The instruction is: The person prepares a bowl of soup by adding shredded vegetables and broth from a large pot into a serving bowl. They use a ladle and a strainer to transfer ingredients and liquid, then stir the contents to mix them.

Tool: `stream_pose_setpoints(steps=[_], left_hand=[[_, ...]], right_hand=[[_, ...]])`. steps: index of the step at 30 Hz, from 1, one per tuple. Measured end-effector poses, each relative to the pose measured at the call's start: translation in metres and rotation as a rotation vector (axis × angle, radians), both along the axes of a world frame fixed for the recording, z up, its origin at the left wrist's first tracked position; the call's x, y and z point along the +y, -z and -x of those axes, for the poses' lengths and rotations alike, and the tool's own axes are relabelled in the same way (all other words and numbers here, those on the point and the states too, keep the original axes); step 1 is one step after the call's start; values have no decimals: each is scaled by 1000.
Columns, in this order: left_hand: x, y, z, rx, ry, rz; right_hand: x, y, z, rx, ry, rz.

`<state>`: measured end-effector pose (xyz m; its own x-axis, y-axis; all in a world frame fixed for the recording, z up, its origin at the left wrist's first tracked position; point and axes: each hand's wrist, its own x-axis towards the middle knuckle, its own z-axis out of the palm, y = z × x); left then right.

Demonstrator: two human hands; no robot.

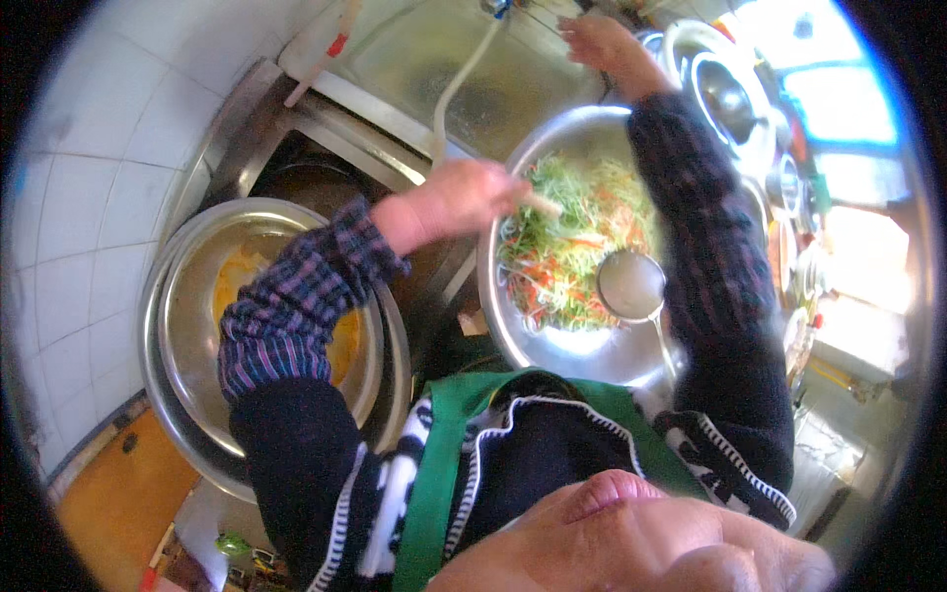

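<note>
A large metal bowl [510,325] in front of me holds shredded vegetables [577,237], green, pale and orange-red. My left hand [462,200] is closed around a pale stick-like thing [544,203] whose end reaches over the bowl's left side; motion blurs it. A metal ladle [631,285] rests in the bowl, its cup over the vegetables and its handle towards my body. Beyond the bowl, my right hand [603,44] is stretched out near the sink, fingers extended and somewhat blurred, with nothing seen in it.
Nested metal basins [170,325] with yellowish contents stand at the left, partly behind my left arm. A sink [399,44] with a pale hose [447,103] lies beyond. Several pots and bowls [729,96] line the right side. White tiles [96,200] cover the left wall.
</note>
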<state>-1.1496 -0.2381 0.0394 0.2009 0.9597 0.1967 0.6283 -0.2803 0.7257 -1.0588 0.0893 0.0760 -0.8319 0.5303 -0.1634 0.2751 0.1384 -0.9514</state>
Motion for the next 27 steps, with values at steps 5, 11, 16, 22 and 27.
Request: stream_pose_setpoints(steps=[5, 11, 16, 22, 27], left_hand=[[-10, 8, -18, 164, 53, -182], [-11, 9, -15, -91, 116, -168], [-8, 2, -10, -179, 199, -183], [-11, 8, -9, 8, 168, -229], [-13, 18, -13, 203, 144, -239]], right_hand=[[7, 38, 87, -414, -84, -1095], [-1, 145, 158, 559, 422, 624], [30, 175, 189, 851, 675, 1126], [19, 150, 211, -542, 468, -1112], [-3, 77, 149, -348, 86, -1054]])
